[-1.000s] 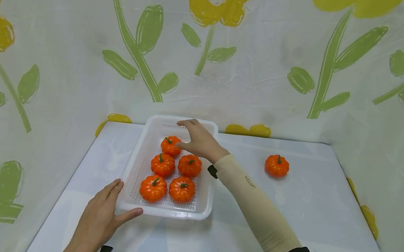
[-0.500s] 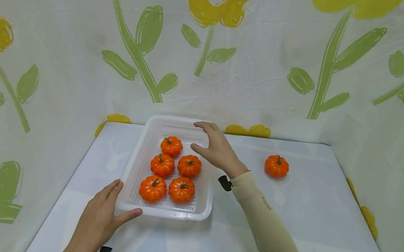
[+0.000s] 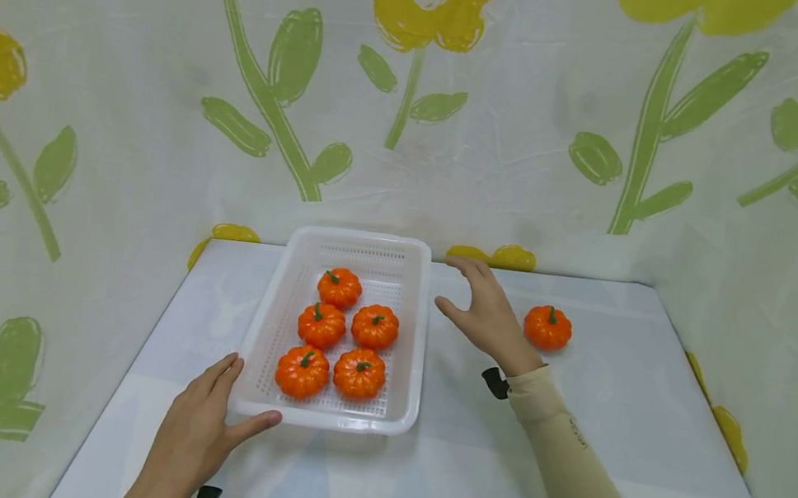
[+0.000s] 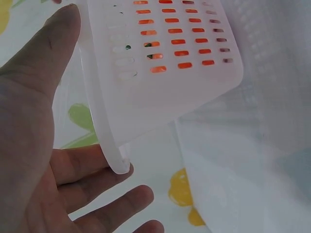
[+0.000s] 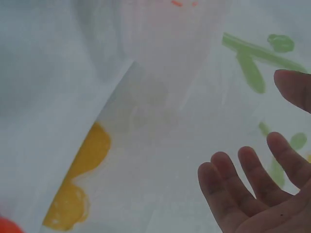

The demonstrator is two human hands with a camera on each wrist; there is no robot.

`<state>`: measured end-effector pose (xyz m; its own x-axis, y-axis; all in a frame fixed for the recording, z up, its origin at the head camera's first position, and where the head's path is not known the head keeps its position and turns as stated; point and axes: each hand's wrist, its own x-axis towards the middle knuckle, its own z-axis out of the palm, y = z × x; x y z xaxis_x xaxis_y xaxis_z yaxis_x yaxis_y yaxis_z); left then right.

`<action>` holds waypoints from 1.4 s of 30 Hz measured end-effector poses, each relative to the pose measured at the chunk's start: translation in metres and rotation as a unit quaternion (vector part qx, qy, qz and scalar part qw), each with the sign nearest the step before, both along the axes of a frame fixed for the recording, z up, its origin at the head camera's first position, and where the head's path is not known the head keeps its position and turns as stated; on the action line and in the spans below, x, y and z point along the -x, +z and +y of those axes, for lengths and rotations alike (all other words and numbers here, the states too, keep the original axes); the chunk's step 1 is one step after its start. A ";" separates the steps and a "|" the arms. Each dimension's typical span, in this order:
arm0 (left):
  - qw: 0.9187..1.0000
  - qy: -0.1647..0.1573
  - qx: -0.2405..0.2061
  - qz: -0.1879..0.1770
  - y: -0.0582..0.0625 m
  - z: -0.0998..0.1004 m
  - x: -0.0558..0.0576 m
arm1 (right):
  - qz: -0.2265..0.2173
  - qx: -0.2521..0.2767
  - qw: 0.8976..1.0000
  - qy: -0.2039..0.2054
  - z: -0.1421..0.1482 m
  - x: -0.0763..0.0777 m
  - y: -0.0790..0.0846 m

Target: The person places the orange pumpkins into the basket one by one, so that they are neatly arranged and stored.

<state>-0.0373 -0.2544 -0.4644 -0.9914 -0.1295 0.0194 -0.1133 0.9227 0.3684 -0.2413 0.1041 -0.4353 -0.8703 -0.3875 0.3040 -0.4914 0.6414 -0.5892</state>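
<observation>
A white plastic basket (image 3: pixel 326 420) with slotted walls holds several small orange pumpkins (image 3: pixel 302 373) with green stems. My left hand (image 3: pixel 202 416) rests at its near left corner, thumb along the front rim and fingers at the left side. In the left wrist view those fingers are stretched out past the basket's rim (image 4: pixel 99 116). With nothing in it, my right hand (image 3: pixel 486 314) is over the table between the basket and a lone pumpkin (image 3: pixel 548 328). Its thumb and fingers are spread apart, as the right hand (image 5: pixel 272 208) in its wrist view also shows.
The table (image 3: pixel 570 436) has a pale cloth with faint blue triangles. Behind it and at both sides hangs a light curtain (image 3: pixel 511 188) printed with yellow flowers and green stems. The basket stands near the table's back edge.
My right hand has moved rightward from above the basket to the table beside it, near the lone pumpkin. The left hand, the basket and the pumpkins have kept their places.
</observation>
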 end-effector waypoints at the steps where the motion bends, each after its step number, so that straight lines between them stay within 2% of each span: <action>1: 1.000 -0.001 0.000 0.001 0.000 0.000 0.000 | -0.002 0.001 1.000 -0.007 0.005 0.000 -0.002; 8: 1.000 0.001 -0.001 0.006 -0.001 0.000 0.000 | 0.016 0.024 0.998 -0.055 0.043 0.002 -0.014; 12: 1.000 0.000 -0.004 0.004 -0.001 0.000 -0.001 | 0.040 0.040 0.994 -0.089 0.068 0.003 -0.022; 17: 1.000 -0.005 -0.008 0.012 -0.002 -0.001 -0.001 | 0.043 0.052 0.989 -0.129 0.098 0.002 -0.035; 21: 1.000 -0.011 -0.014 0.022 -0.004 -0.002 -0.001 | 0.021 0.049 0.988 -0.147 0.123 -0.001 -0.045; 26: 0.999 -0.013 -0.013 0.028 -0.005 -0.003 -0.001 | -0.031 0.011 0.986 -0.164 0.144 -0.006 -0.060; 33: 1.000 -0.005 -0.013 0.015 -0.003 -0.003 0.000 | -0.099 -0.022 0.978 -0.181 0.154 -0.005 -0.070; 42: 1.000 0.000 -0.012 0.003 -0.002 -0.002 0.001 | -0.125 -0.051 0.977 -0.164 0.158 0.005 -0.075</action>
